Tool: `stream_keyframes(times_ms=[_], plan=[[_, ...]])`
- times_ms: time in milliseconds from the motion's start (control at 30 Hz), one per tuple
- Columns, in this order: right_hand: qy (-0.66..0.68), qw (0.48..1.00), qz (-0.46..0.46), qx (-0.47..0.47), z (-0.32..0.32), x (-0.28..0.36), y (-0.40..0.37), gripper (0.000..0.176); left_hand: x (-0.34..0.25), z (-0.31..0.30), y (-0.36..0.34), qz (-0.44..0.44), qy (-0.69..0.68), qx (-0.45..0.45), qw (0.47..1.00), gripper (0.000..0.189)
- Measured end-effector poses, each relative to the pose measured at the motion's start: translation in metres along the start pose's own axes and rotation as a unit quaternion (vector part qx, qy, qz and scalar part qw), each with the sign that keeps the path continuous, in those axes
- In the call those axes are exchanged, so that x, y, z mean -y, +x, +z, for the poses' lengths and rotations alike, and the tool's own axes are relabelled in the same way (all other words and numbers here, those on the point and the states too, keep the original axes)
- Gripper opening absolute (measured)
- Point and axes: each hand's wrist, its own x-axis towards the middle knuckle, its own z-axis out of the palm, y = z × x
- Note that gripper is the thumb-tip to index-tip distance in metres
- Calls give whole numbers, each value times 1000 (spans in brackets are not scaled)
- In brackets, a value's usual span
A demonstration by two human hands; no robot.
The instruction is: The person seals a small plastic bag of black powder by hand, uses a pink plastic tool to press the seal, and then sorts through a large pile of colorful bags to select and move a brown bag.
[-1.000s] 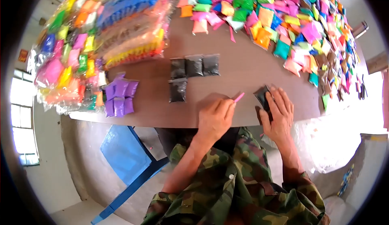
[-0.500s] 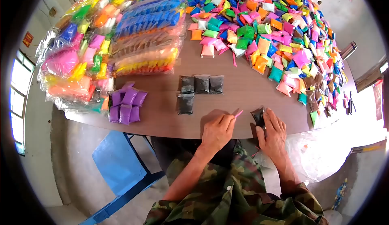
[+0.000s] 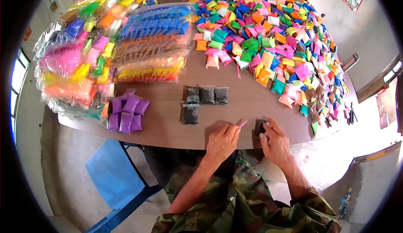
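My left hand point(image 3: 222, 142) is closed around a thin pink stick point(image 3: 243, 124), whose tip sticks out past the fingers near the table's front edge. To its right, my right hand point(image 3: 275, 141) has thumb and fingers on a small black packet point(image 3: 260, 126), partly covered by the fingers. Beyond my hands, several black packets sit together: a row with a middle packet point(image 3: 207, 95) and one packet point(image 3: 190, 114) below the row's left end. Farther left lies a cluster of purple packets point(image 3: 126, 111), some resting on others.
A large heap of small colourful packets point(image 3: 268, 44) covers the back and right of the brown table point(image 3: 163, 126). Clear bags of sorted packets point(image 3: 153, 40) and mixed packets point(image 3: 67, 65) are stacked at the left. Dark pens point(image 3: 349, 113) lie at the right edge; a blue chair point(image 3: 113, 170) stands in front.
The camera view has shifted slightly. My right fingers have curled further over the black packet and cover more of it. My left hand keeps the pink stick.
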Motion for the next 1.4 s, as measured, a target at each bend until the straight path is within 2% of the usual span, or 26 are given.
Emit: stream_keyframes(times_ms=[167, 233, 333, 567, 633, 667, 733, 867, 967, 1033, 1167, 1233, 1267, 1367, 1400], plan=[[57, 997, 53, -29, 1, -4, 5, 36, 0, 1, -2, -13, -20, -9, 1000, 7], [95, 992, 84, 10, -7, 2, 11, 36, 1, 1, -3, -16, -25, -7, 1000, 7], [10, 997, 77, 12, 1, -2, 11, 39, 1, 2, -3, -20, -31, -10, 999, 7], [-26, 989, 142, 23, 1, 0, 22, 36, 3, 1, -4, -26, -38, -12, 999, 8], [-16, 996, 58, -60, 1, -2, 22, 36, 3, 0, -2, -23, -42, -11, 999, 8], [-15, 996, 59, -59, 0, -3, 22, 36, 3, 0, -3, -19, -45, -10, 999, 7], [3, 998, -61, -29, -4, -9, 21, 36, 4, 0, -3, -19, -45, -6, 999, 7], [30, 998, -42, -19, 11, -19, 18, 37, 3, -1, 0, -14, -40, -3, 999, 6], [14, 999, -16, -50, 17, -12, 18, 35, 2, -1, -1, -21, -41, -7, 999, 6], [-5, 999, 25, -48, 19, -5, 18, 38, 3, 1, -2, -20, -44, -12, 999, 6], [-23, 997, 14, -67, 17, 6, 17, 41, 1, -1, 0, -13, -48, -23, 999, 6], [-58, 997, -44, -12, 20, 0, 3, 54, 4, 2, -2, -5, -35, -23, 999, 6], [-59, 997, -41, -13, 23, 1, -5, 54, 5, 4, -2, 2, -24, -25, 999, 6], [-78, 996, -37, 38, 33, 3, -24, 75, 3, 2, 0, -1, -26, -23, 999, 6], [-78, 996, -35, 38, 33, 3, -26, 75, 3, 3, -1, -1, -26, -21, 999, 6]])
